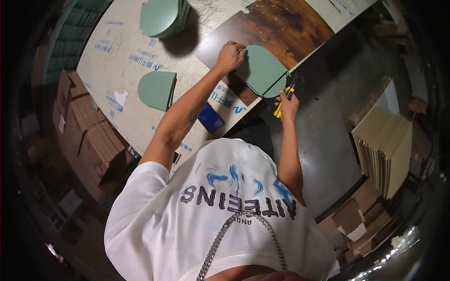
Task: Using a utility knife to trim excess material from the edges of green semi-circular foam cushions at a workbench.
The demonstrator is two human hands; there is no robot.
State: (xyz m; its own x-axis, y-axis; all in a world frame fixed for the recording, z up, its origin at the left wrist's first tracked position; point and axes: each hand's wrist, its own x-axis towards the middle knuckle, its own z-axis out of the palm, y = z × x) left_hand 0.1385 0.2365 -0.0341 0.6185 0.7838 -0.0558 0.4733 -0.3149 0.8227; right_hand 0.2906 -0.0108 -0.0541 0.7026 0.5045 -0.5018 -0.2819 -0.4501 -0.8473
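A sage-green board with a rounded end lies over the table's near right edge. It looks double-layered, with a dark gap along its straight side. My left hand grips its left edge, fingers bent over it. Close to the board's lower right corner, my right hand is closed around a yellow-and-black tool; its exact kind is unclear. Left of my left forearm lies a similar green piece. Farther back, several more form a green stack.
A glossy brown wood-patterned sheet covers part of the pale printed table. Near my left forearm lies a blue box-like object. Folded cardboard stands at left. Beige boards lean at right above the grey floor.
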